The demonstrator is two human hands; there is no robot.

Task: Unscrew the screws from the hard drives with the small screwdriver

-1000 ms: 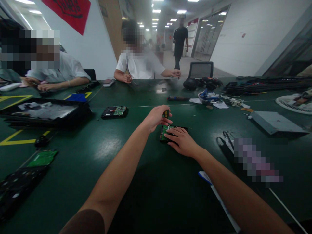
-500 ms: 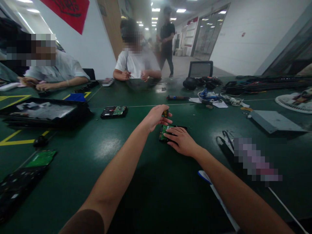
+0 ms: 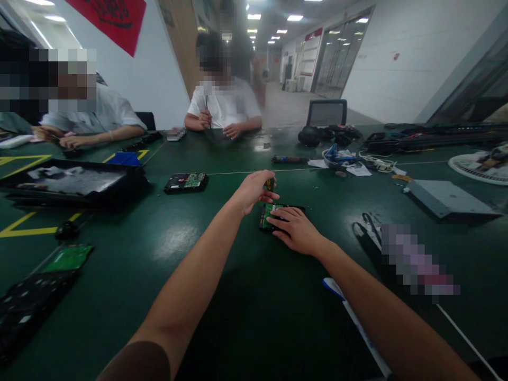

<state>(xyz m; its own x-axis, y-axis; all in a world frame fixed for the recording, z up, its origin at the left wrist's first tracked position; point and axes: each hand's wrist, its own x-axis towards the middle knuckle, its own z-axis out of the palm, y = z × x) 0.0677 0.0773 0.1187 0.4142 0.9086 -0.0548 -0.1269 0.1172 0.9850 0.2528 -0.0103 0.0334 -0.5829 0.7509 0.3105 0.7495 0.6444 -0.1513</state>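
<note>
A hard drive (image 3: 265,218) with its green circuit board facing up lies on the dark green table (image 3: 254,317) in front of me. My right hand (image 3: 292,226) rests flat across it, fingers stretched out and slightly apart, covering much of the board. Just above the drive's far left side, my left hand (image 3: 260,189) is closed around a black-and-yellow screwdriver (image 3: 270,183). Only part of its handle shows between the fingers; the tip is hidden.
Another hard drive (image 3: 186,182) lies to the left, near a black tray (image 3: 75,182). A dark board assembly (image 3: 35,296) sits at lower left. To the right are a grey metal box (image 3: 450,198) and cables (image 3: 341,156). Two people sit opposite.
My hands and the hard drive are almost unmoved; the left fingers have shifted slightly on the screwdriver. The person opposite has lowered a hand, and the walking person has moved left behind them.
</note>
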